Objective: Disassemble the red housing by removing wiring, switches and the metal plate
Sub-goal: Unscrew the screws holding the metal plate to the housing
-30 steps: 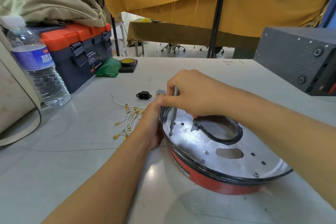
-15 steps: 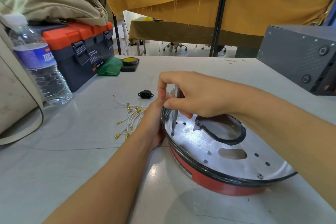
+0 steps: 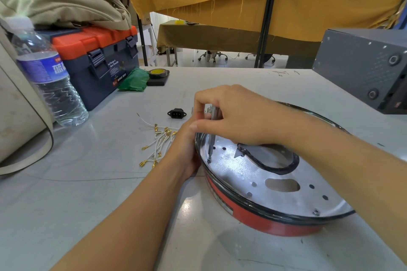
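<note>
One red housing (image 3: 259, 220), round, on the counter (image 3: 88, 204), just beside my left hand and under my right. In it: one metal plate (image 3: 242, 174), shiny, with one black ring gasket (image 3: 277, 160) around its big opening and one screw (image 3: 316, 212) showing at the near rim.

My right hand (image 3: 237, 114) pinches one screwdriver (image 3: 211, 136), held upright, tip down on the plate's left edge. My left hand (image 3: 187, 149) grips the housing's left rim, fingers hidden behind it.

One loose bundle of white wires (image 3: 159, 141) with brass terminals, on the counter left of my left hand; I cannot count them. One black power socket (image 3: 176, 114), beyond the wires.

Further left: one water bottle (image 3: 50, 77), one toolbox (image 3: 99, 59) with orange lid closed, one roll of tape (image 3: 158, 72), one green cloth (image 3: 134, 81). Right: one grey metal case (image 3: 361, 66).
</note>
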